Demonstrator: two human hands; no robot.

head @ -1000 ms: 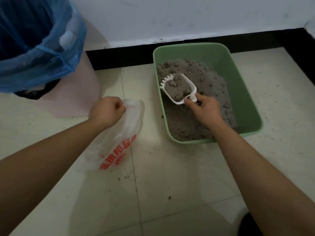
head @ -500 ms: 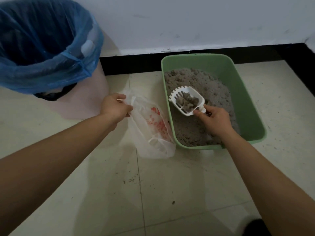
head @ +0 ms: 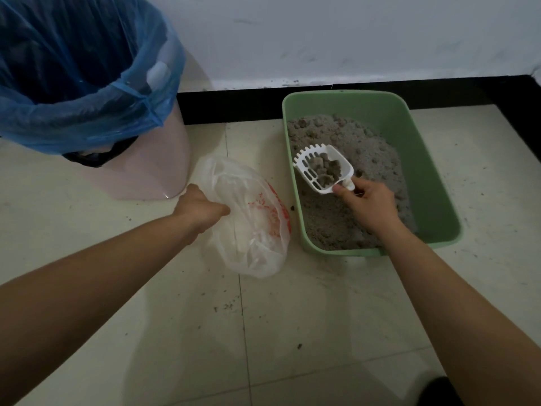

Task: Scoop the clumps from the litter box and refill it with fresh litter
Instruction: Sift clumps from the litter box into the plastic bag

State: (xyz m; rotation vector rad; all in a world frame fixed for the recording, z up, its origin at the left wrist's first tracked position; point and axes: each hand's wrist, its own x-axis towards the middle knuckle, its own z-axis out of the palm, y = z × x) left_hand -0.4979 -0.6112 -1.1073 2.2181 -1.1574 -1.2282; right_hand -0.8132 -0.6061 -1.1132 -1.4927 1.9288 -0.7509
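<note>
A pale tiled floor (head: 292, 332) fills most of the view and meets a white wall (head: 351, 39) along a black skirting strip (head: 234, 106) at its far edge. At the far left corner of the floor stands a pink bin (head: 152, 171), upright, lined with a blue bag (head: 87, 112) whose top is folded out over the rim. To the right of it, with its far end close against the skirting, sits the green litter box (head: 433, 177), a rounded rectangular tub. Grey litter (head: 366, 148) covers its bottom, lumpy and uneven, lying higher toward the far end.

Between the bin and the litter box a thin white plastic bag (head: 254, 238) with red print lies crumpled on the floor, its mouth open toward the bin and its right side just beside the box's left wall. The left hand (head: 202, 208) reaches in from the near left edge, and its grip is curled around the bag's left rim, bunching the plastic. The right hand (head: 369, 203) is above the litter inside the box, its grip pinching the short handle of a white slotted scoop (head: 310, 168) between thumb and fingers.

The scoop is held above the litter near the box's left wall, with its toothed front edge pointing to the far left. Several dark grey clumps (head: 328, 169) sit in its bowl. Small crumbs (head: 227, 306) of litter lie scattered on the tiles nearer than the bag.
</note>
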